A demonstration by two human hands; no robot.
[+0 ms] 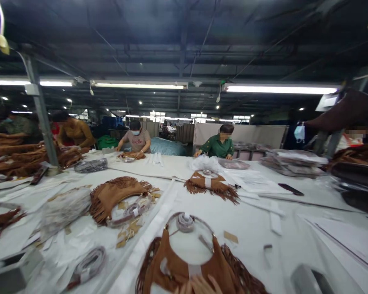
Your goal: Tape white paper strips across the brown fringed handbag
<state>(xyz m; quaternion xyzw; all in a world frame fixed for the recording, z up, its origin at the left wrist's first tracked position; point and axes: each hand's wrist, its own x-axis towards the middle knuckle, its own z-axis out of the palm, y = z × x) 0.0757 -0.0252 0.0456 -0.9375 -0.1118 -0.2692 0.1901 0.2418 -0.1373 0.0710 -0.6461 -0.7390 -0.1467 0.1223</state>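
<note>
A brown suede fringed bag [178, 267] lies flat on the white table [254, 220] right in front of me, with a wrapped metal ring handle [187, 222] above it. Only the fingertips of one hand, which I take to be my right hand [200, 285], show at the bottom edge. They are spread and rest flat on the bag. My left hand is out of view.
More fringed bags [116, 196] [210, 183], plastic-wrapped bundles [64, 208], paper scraps and a dark tool [290, 189] lie across the table. Stacks of brown bags [21, 159] stand at the far left. Several other people [221, 143] work along the far side.
</note>
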